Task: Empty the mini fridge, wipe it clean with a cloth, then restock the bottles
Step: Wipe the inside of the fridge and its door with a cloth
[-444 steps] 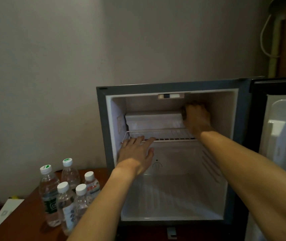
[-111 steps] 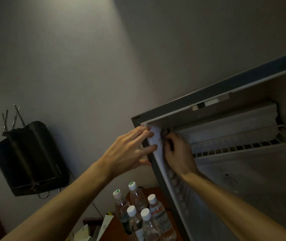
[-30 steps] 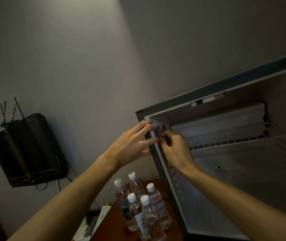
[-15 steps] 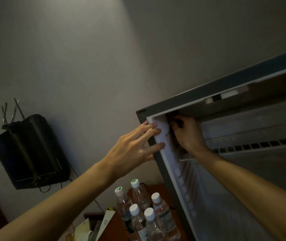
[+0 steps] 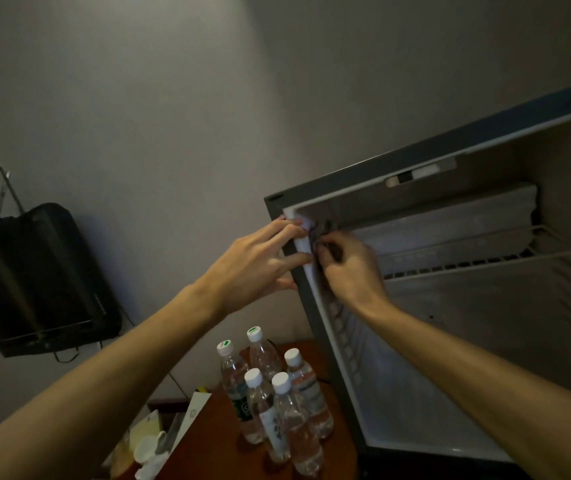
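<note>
Five clear plastic water bottles w/ white caps (image 5: 277, 393) stand upright, clustered on reddish-brown wooden table (image 5: 214, 441), just left of fridge. Left hand (image 5: 260, 265) spread flat vs. dark grey metal mini fridge (image 5: 315, 341) front-left edge. Right hand (image 5: 350, 268) clenched on crumpled dark cloth (image 5: 322, 233), pressed at smooth white liner's upper-left corner. White wire shelf (image 5: 478, 265) horiz. behind.

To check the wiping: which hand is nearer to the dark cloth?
Right. The right hand grips the dark cloth at the fridge's corner; the left hand rests beside it on the white frame edge.
</note>
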A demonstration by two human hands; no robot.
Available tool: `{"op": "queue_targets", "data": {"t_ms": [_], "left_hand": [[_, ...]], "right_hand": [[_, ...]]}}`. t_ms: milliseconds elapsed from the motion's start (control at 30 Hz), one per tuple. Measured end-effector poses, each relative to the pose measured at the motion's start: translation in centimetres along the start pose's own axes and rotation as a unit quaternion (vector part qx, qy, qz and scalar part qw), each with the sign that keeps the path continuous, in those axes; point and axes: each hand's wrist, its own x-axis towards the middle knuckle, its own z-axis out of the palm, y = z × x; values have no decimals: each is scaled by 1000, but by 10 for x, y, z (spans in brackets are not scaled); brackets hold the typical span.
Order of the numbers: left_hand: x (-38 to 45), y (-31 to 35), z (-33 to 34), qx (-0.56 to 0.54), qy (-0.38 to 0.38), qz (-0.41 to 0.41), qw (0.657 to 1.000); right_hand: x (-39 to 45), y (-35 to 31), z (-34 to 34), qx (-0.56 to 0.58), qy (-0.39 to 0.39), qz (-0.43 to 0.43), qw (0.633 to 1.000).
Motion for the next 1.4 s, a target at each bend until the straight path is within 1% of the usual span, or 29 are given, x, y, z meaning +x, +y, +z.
{"op": "queue_targets", "data": {"t_ms": [100,267,467,567,667,767,867,1000,1100,1200,1400], "left_hand": [[0,2,-4,-48,-12,-22,999],[-1,1,1,-60,-1,-22,998],[-3,-2,11,-51,17,-11,999],[-4,-3,17,-35,26,-4,999],[-4,-3,21,-29,33,-2,999],[-5,-4,22,-36,23,0,999],[-4,-2,19,-41,15,-8,999],[-2,6,15,-80,15,-39,996],[-2,8,7,-106,9,-53,993],[-2,3,-1,-113,6,-45,993],[-7,-2,1,-81,-2,-26,996]], "right_hand": [[-20,1,2,16,-24,-15,999],[-18,1,0,15,-25,-25,999],[17,11,1,-38,20,-28,999],[43,18,1,-56,49,-53,996],[64,28,2,-54,57,-53,995],[73,35,2,-58,56,-48,996],[64,30,3,-37,49,-48,997],[30,14,7,-40,45,-50,997],[1,4,6,29,7,-63,998],[-12,-2,4,48,-13,-75,996],[-4,-3,1,34,-8,-68,997]]}}
